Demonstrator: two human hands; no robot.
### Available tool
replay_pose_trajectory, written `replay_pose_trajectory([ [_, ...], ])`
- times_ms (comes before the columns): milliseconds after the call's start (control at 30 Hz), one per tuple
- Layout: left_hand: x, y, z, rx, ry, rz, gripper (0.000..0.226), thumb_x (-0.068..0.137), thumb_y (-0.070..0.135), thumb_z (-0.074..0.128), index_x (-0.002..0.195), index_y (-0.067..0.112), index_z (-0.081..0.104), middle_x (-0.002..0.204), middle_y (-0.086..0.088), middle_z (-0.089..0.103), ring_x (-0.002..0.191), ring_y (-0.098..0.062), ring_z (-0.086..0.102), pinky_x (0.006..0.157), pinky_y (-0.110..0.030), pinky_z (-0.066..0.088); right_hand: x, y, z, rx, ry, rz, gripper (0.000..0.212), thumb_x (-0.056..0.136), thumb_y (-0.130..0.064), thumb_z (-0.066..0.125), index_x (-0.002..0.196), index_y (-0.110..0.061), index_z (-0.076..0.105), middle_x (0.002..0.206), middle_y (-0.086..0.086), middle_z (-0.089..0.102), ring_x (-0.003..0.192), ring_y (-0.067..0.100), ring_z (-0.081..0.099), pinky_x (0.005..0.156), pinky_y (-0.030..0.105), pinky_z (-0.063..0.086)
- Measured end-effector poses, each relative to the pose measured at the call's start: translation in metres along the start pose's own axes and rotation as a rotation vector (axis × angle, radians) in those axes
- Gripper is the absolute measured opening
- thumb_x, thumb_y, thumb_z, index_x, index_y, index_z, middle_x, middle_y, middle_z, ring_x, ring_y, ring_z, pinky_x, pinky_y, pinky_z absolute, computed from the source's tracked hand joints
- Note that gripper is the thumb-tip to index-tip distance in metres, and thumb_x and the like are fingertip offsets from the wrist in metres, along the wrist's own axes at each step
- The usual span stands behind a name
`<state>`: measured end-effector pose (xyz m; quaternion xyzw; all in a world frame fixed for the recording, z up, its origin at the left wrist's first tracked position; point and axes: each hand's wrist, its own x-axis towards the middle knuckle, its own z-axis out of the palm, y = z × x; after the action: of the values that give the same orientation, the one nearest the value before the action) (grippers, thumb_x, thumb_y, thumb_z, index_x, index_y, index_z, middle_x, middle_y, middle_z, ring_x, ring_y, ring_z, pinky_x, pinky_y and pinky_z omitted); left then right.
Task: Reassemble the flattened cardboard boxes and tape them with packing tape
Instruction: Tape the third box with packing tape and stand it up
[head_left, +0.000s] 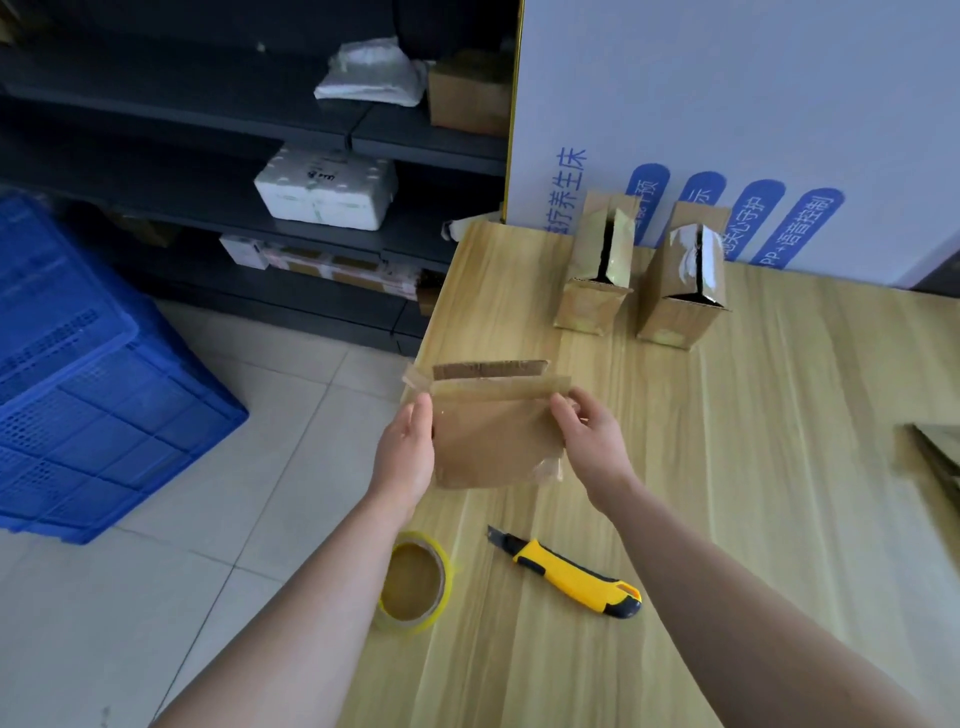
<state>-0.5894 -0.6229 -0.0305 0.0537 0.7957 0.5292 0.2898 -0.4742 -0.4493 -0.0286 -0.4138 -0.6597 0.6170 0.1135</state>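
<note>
Box-forming step. I've got the half-flat box (493, 441) up between my left fingers (423, 413), straight and flat on its edge, and my right fingers (563, 408), pinching the flap corner. Next: square it open. The tape roll (415, 582) sits on the worktop (753, 467), nearer me than the fingers.

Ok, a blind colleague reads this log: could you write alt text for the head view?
A person's left hand and right hand hold a flat cardboard box over a wooden table. A tape roll and yellow utility knife lie nearer; two upright boxes stand behind.
</note>
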Motion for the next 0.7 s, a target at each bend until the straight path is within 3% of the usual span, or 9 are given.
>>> replay_pose_trajectory([
  [100,-0.001,-0.007,0.006,-0.067,-0.01,-0.057,0.078,0.078,0.084,0.019,0.128,0.033,0.051,0.124,0.006,0.062,0.112,-0.014,0.059,0.097,-0.043,0.048,-0.006,0.008,-0.004,0.08,-0.058,0.029,0.042,0.09,-0.052,0.055,0.122,-0.025,0.061,0.115,-0.003,0.064,0.11,0.013,0.059,0.099,0.036,0.047],
  [167,-0.003,-0.01,0.006,-0.142,0.018,-0.091,0.074,0.084,0.08,0.02,0.127,0.031,0.052,0.119,0.004,0.065,0.104,-0.013,0.064,0.093,-0.042,0.053,-0.008,0.009,-0.008,0.143,-0.082,0.01,0.039,0.085,-0.056,0.054,0.108,-0.028,0.066,0.105,-0.008,0.066,0.105,0.012,0.058,0.097,0.034,0.045],
  [267,-0.009,-0.013,0.007,-0.13,0.027,-0.117,0.053,0.09,0.071,0.025,0.11,0.034,0.057,0.106,0.004,0.069,0.087,-0.012,0.07,0.082,-0.038,0.057,-0.009,0.011,-0.014,0.183,-0.077,-0.018,0.035,0.083,-0.054,0.052,0.095,-0.024,0.065,0.087,-0.012,0.06,0.091,0.009,0.053,0.088,0.032,0.04],
  [333,-0.014,-0.014,0.009,-0.143,0.025,-0.097,0.028,0.092,0.052,0.038,0.104,0.031,0.053,0.106,-0.003,0.068,0.085,-0.016,0.071,0.075,-0.036,0.057,-0.008,0.016,-0.018,0.173,-0.053,-0.018,0.02,0.089,-0.048,0.052,0.092,-0.035,0.067,0.085,-0.023,0.062,0.089,0.002,0.054,0.084,0.026,0.039],
  [400,-0.018,-0.013,0.01,-0.151,-0.02,-0.075,0.029,0.091,0.033,0.047,0.12,0.032,0.045,0.112,0.0,0.062,0.092,-0.019,0.068,0.068,-0.031,0.056,-0.007,0.022,-0.023,0.162,-0.027,0.005,0.017,0.094,-0.043,0.053,0.106,-0.042,0.065,0.1,-0.026,0.065,0.101,-0.002,0.055,0.086,0.023,0.04],
  [467,-0.022,-0.012,0.012,-0.102,-0.113,-0.07,0.04,0.093,0.032,0.047,0.133,0.035,0.042,0.114,0.006,0.061,0.098,-0.016,0.066,0.073,-0.03,0.054,-0.006,0.028,-0.027,0.151,-0.009,0.043,0.036,0.096,-0.04,0.053,0.13,-0.029,0.055,0.121,-0.013,0.061,0.114,0.007,0.054,0.093,0.026,0.039],
  [600,-0.029,-0.01,0.022,0.015,-0.178,-0.08,0.037,0.096,0.047,0.041,0.125,0.029,0.057,0.121,0.006,0.061,0.111,-0.014,0.058,0.094,-0.035,0.049,-0.011,0.033,-0.032,0.049,0.122,0.149,0.055,0.091,-0.05,0.056,0.139,-0.027,0.041,0.13,-0.006,0.047,0.116,0.014,0.05,0.09,0.031,0.04],
  [700,-0.032,-0.01,0.028,0.127,-0.129,-0.017,0.022,0.094,0.041,0.053,0.113,0.033,0.058,0.112,0.013,0.06,0.105,-0.008,0.056,0.08,-0.023,0.044,-0.022,0.035,-0.032,0.03,0.181,0.235,0.062,0.087,-0.054,0.06,0.134,-0.018,0.04,0.12,-0.003,0.055,0.109,0.017,0.057,0.094,0.039,0.049],
])
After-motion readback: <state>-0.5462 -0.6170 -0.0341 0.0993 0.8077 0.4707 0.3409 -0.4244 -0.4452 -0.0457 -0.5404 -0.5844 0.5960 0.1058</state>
